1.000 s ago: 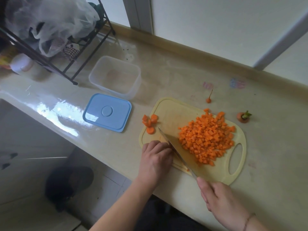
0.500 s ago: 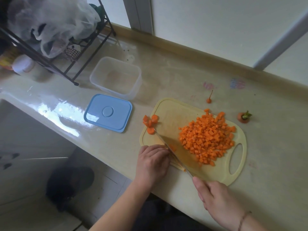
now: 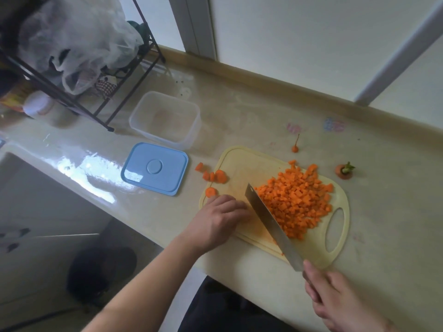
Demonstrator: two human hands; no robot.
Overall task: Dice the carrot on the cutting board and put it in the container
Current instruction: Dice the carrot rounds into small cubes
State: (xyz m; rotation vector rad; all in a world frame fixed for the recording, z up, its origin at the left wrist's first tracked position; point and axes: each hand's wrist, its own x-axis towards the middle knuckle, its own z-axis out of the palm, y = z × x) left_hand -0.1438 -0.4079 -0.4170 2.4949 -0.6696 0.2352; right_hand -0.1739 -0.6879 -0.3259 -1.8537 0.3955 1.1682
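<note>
Here the right hand (image 3: 335, 298) grips the knife (image 3: 268, 219), blade running lengthwise between the diced carrot (image 3: 297, 202) heaped on the cutting board (image 3: 242, 164) and the left hand (image 3: 215, 219), fingers curled, contents hidden; the open container (image 3: 165, 118) lies far-left, nearer that hand

You're in a home kitchen here: a glossy beige countertop (image 3: 239, 111) runs along a pale wall, a yellow cutting board (image 3: 242, 164) heaped with diced carrot (image 3: 297, 200) sits before you, a clear plastic container (image 3: 165, 118) and its blue lid (image 3: 154, 168) beside it, and a black wire rack (image 3: 79, 101) stuffed with plastic bags (image 3: 76, 39) stands at the far left.
</note>
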